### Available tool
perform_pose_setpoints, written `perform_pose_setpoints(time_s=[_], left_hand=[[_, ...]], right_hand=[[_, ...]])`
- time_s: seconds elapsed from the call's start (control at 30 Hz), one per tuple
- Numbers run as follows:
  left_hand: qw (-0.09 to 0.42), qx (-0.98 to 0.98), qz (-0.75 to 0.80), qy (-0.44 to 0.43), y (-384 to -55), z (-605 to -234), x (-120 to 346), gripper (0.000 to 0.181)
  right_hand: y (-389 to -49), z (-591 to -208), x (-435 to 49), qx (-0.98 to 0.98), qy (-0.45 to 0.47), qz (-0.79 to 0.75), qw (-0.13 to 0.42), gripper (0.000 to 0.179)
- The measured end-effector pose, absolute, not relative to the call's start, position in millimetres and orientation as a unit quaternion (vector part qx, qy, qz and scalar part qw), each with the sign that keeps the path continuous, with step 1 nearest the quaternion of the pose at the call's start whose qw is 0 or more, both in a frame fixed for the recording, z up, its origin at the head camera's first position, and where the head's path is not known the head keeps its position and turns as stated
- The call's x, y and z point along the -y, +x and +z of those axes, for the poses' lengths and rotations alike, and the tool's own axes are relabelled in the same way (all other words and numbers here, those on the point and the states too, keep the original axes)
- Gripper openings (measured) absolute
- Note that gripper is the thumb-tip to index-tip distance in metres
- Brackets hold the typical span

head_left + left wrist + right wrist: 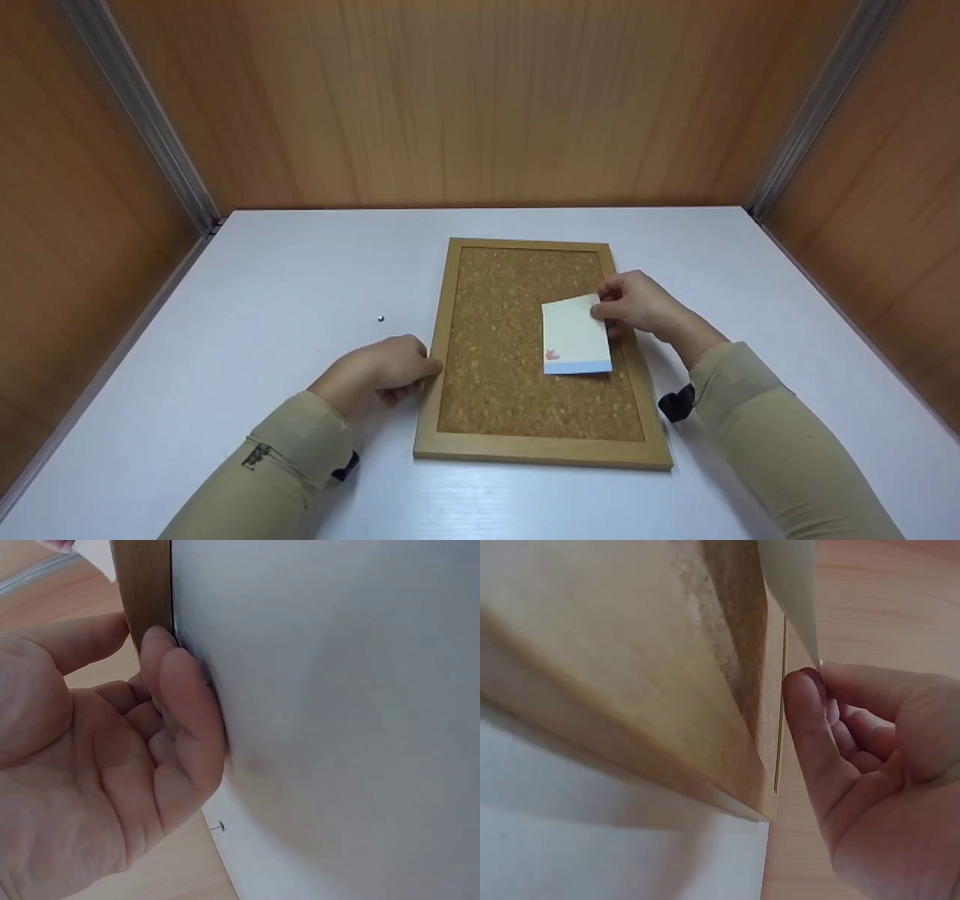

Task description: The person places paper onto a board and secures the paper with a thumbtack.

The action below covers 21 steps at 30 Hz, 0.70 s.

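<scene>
A cork board [495, 390] in a light wooden frame lies on the white table. My left hand [390, 364] grips the left side of its frame; in the left wrist view the thumb touches the wooden frame [148, 585] and the curled fingertips lie at its outer edge. Above the cork's right half, my right hand [641, 306] pinches a pale paper note [576, 330] at its upper right corner. The note has a blue strip along the bottom and a small pink figure. The right wrist view shows thumb and finger on the corner of the paper [791, 585].
A small silver thumbtack [381, 319] sits on the table left of the board; in the left wrist view the tack [220, 826] shows its pin. Wood-grain panels [487, 105] with grey metal corner posts enclose the white tabletop [300, 255] at the back and sides.
</scene>
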State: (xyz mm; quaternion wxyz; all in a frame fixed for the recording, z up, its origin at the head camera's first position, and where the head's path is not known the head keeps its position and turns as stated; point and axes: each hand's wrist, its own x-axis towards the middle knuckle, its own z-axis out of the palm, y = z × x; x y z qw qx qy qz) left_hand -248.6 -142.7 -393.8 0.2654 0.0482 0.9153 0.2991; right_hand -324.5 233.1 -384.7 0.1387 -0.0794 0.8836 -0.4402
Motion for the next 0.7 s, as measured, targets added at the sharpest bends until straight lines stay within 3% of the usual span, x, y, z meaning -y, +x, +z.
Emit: perform_pose_setpoints(time_s=[0.7], left_hand=[[0.269, -0.914, 0.299, 0.047, -251.2, -395.4, 142.8, 0.033]], right_hand=[[-326.1, -390.3, -224.5, -0.947, -0.111, -0.278, 0.117, 0.02]])
